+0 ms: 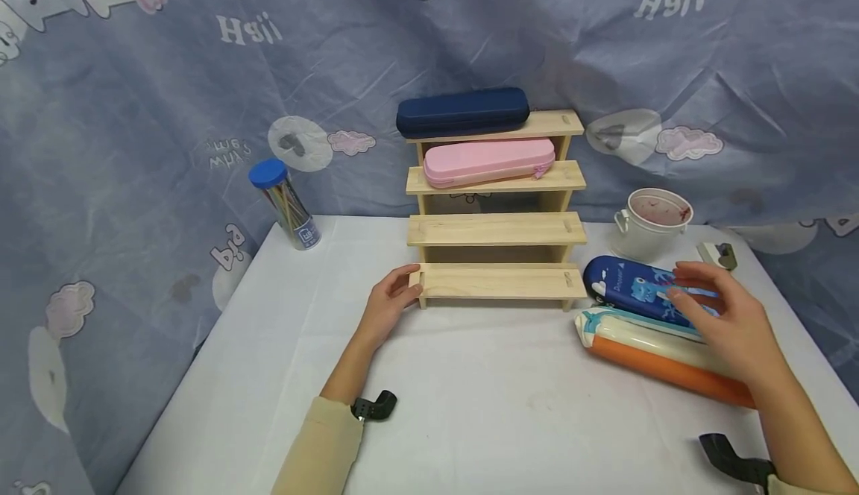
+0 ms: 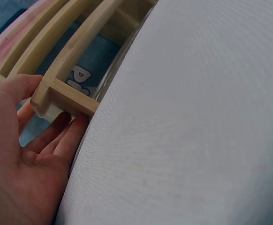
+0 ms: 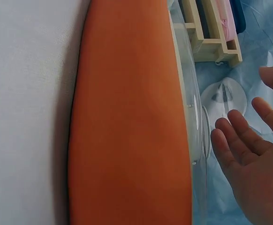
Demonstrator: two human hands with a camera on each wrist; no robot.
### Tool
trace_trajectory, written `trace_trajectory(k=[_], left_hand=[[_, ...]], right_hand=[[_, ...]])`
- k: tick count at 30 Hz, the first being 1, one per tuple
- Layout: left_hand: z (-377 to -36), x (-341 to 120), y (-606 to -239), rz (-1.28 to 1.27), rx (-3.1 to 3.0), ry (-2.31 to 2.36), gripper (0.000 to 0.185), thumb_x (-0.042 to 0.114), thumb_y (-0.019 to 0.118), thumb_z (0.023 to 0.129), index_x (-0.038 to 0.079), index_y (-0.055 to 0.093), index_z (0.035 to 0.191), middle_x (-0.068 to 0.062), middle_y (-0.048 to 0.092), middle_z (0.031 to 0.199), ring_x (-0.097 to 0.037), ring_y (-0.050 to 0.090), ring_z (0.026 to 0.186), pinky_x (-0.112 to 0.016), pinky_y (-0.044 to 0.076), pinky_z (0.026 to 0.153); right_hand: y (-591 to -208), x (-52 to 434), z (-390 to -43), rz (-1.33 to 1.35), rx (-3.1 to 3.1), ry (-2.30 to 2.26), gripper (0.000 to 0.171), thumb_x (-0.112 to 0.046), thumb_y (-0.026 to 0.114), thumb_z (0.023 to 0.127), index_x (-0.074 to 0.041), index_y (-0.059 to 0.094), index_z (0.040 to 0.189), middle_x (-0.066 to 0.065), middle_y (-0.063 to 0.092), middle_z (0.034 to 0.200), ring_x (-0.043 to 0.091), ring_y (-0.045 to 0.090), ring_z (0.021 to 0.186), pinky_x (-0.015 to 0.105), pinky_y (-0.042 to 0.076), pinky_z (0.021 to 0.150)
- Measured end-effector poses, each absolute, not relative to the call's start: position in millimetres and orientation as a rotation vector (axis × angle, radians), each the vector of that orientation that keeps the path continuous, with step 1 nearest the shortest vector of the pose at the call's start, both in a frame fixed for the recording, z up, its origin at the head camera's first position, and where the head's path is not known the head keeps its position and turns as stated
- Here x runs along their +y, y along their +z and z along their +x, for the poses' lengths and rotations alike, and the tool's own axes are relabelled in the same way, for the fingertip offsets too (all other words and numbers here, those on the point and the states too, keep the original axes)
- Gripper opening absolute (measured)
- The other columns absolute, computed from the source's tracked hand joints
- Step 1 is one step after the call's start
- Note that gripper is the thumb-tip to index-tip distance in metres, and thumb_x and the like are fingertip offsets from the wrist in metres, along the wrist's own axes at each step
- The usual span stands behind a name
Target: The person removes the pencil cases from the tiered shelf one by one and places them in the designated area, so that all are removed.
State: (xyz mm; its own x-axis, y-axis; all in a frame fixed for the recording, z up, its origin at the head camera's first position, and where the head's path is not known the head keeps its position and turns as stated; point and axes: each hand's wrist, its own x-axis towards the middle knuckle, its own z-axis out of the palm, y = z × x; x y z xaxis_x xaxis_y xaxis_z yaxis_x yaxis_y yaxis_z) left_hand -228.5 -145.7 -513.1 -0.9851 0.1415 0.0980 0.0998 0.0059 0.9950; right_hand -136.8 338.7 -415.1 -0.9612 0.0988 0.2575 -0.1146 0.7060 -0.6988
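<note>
Head view shows a person at a white table point(image 1: 470, 391) with a wooden step shelf point(image 1: 496, 230) in the middle. The left hand point(image 1: 389, 305) is at the left end of the lowest step, with its fingers point(image 1: 409, 280) held close together and touching the wood. Left wrist view shows the thumb point(image 2: 19, 86) on top of the step's corner and the other fingers under it, so the corner sits between them. The right hand point(image 1: 721, 316) hovers with fingers point(image 1: 691, 271) spread and a little bent, just above a dark blue pencil case with a cartoon monster point(image 1: 627, 286). Whether the fingertips touch it cannot be told. Right next to that case, nearer the palm, lies an orange and white pencil case point(image 1: 654, 353). Right wrist view shows the orange side big and close, with the open palm point(image 3: 258, 173) beside it. A plain navy case point(image 1: 461, 112) lies on the top step and a pink case point(image 1: 488, 162) on the step below. A white pot point(image 1: 652, 223) stands beyond the right fingers. A tube with a blue lid point(image 1: 285, 204) stands far out past the left fingers.
</note>
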Motion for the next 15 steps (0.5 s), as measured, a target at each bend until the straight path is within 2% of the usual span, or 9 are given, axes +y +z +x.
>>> trace_trajectory(k=[5,10,15], left_hand=[[-228.9,-147.9,-512.7,0.248,2.203,2.189,0.042,0.027,0.072,0.088,0.021,0.060,0.129,-0.010,0.056,0.128,-0.022,0.057,0.116,-0.035,0.053,0.087],[-228.4,-148.0,-512.7,0.247,2.200,2.185,0.042,0.027,0.072,0.089,0.021,0.060,0.129,-0.010,0.056,0.128,-0.023,0.057,0.115,-0.035,0.053,0.087],[-228.2,-147.1,-512.6,0.259,2.208,2.179,0.042,0.027,0.072,0.088,0.021,0.060,0.129,-0.011,0.057,0.126,-0.023,0.058,0.114,-0.036,0.053,0.087]], right_hand=[[-412.3,326.4,-146.4,0.025,-2.650,1.114,0.053,-0.036,0.060,0.096,-0.021,0.042,0.144,0.010,0.049,0.133,0.023,0.043,0.117,-0.001,0.030,0.086],[-411.8,314.9,-155.4,0.044,-2.655,1.146,0.055,-0.038,0.059,0.095,-0.018,0.042,0.143,0.010,0.049,0.133,0.029,0.045,0.117,-0.001,0.032,0.083],[-410.0,302.0,-167.8,0.065,-2.680,1.188,0.062,-0.042,0.058,0.095,-0.013,0.038,0.145,0.012,0.047,0.136,0.032,0.045,0.120,0.005,0.038,0.090]])
